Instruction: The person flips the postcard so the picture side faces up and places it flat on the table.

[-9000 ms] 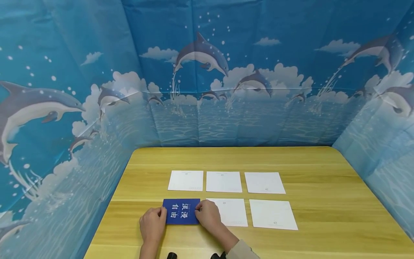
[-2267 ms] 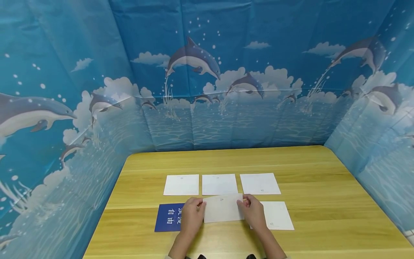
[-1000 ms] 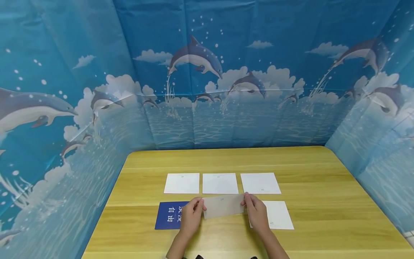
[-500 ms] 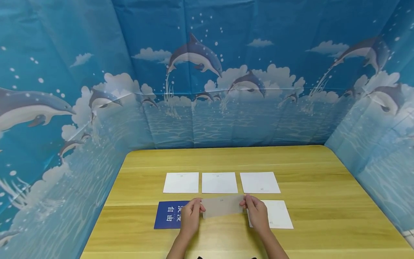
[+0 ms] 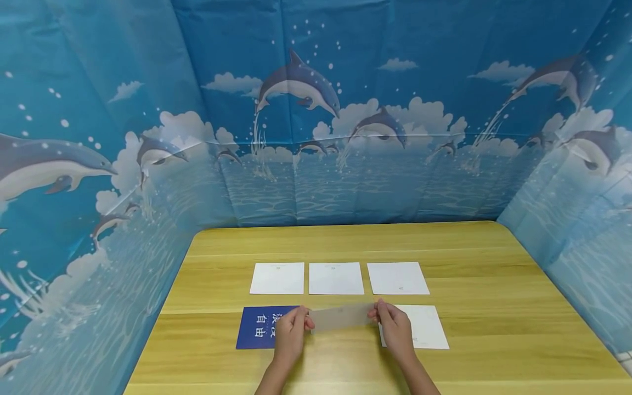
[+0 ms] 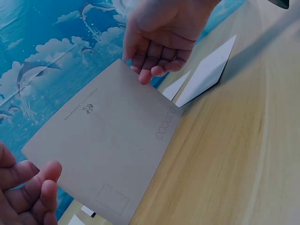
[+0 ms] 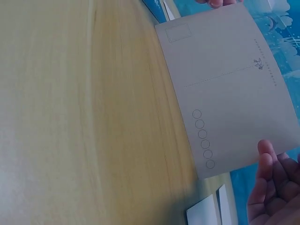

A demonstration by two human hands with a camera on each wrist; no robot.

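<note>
A postcard (image 5: 342,318) is held up above the front middle of the table, tilted so that it looks narrow in the head view. My left hand (image 5: 290,334) pinches its left edge, and my right hand (image 5: 396,329) pinches the right one. Both wrist views show the postcard's pale side (image 6: 108,140), with a stamp box, a dividing line, a small bird mark and a row of postcode circles. Its other face is hidden. To the left, a blue card (image 5: 257,327) with white characters lies partly behind my left hand. A white card (image 5: 427,327) lies beyond my right hand.
Three white cards (image 5: 336,278) lie in a row farther back on the yellow wooden table (image 5: 494,307). A blue dolphin-print curtain (image 5: 326,181) hangs behind the table and along both sides.
Nine seconds ago both hands were on the blue card and the front middle card lay flat. Both hands now hold that postcard raised; over the last second it has tilted further, looking narrower.
</note>
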